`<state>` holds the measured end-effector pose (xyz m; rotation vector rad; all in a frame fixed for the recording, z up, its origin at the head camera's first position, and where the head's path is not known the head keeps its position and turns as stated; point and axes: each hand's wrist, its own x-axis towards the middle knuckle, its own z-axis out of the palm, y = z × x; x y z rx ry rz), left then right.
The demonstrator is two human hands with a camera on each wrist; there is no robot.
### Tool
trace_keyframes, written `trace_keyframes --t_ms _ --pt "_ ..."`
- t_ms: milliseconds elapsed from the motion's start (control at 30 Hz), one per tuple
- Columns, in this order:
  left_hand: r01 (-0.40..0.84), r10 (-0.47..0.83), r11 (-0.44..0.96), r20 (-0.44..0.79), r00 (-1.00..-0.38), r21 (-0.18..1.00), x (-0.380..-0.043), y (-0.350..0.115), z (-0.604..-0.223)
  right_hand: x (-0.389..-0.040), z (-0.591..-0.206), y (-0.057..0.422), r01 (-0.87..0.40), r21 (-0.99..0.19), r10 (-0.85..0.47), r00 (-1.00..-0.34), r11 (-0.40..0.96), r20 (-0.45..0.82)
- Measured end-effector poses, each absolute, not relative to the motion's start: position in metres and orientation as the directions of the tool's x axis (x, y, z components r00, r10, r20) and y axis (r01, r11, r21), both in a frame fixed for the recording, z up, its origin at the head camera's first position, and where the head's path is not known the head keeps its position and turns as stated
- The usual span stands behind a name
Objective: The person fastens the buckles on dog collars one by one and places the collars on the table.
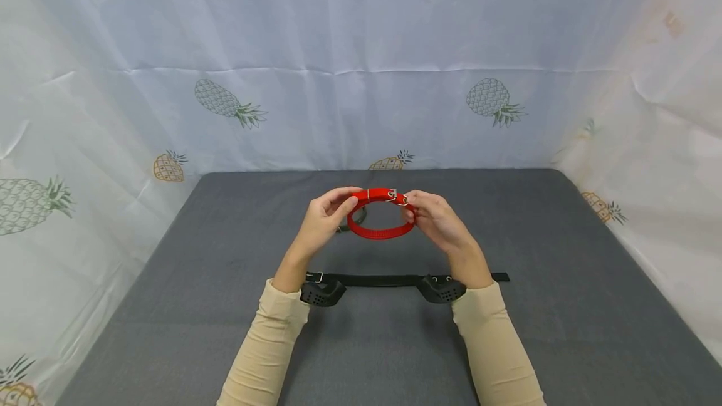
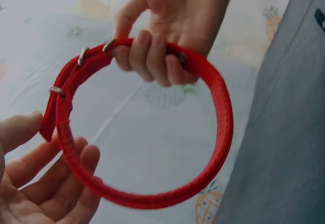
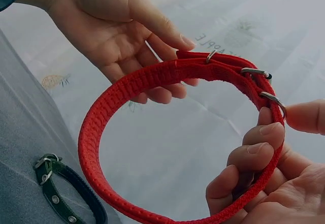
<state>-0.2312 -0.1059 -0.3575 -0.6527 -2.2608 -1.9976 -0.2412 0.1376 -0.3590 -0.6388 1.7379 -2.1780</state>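
A red pet collar (image 1: 380, 234) is held up above the table, fastened into a loop by a silver buckle (image 3: 256, 73), with metal rings beside it. My left hand (image 1: 323, 221) pinches it near the loose strap end (image 2: 47, 127), thumb at the tip and fingers behind the band. On the other side my right hand (image 1: 442, 221) grips the band, its fingers (image 3: 251, 155) curled through the loop and its thumb by a ring (image 3: 274, 102). Behind the red collar lies a dark green collar (image 3: 68, 188) with metal studs, partly hidden in the head view.
A long black strap (image 1: 380, 281) with a buckle lies across the grey table (image 1: 372, 343), nearer me, partly hidden by my wrists. Black perforated pieces (image 1: 323, 294) sit at both wrists. A pineapple-print curtain (image 1: 361, 118) encloses the back and sides.
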Motion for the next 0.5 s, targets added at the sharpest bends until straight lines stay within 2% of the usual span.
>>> trace_keyframes --t_ms 133,267,500 --pt "0.362 0.236 0.103 0.331 -0.914 0.927 -0.233 -0.11 -0.359 -0.24 -0.357 0.137 -0.045 -0.973 -0.468 -0.871 -0.226 0.149" --pt "0.388 0.182 0.062 0.372 -0.91 0.92 -0.235 -0.114 -0.359 -0.241 -0.357 0.139 -0.049 -0.976 -0.453 -0.88 -0.211 0.142" --pt "0.441 0.135 0.048 0.431 -0.892 0.896 -0.238 -0.118 -0.358 -0.249 -0.362 0.141 -0.051 -0.997 -0.391 -0.918 -0.062 0.071"
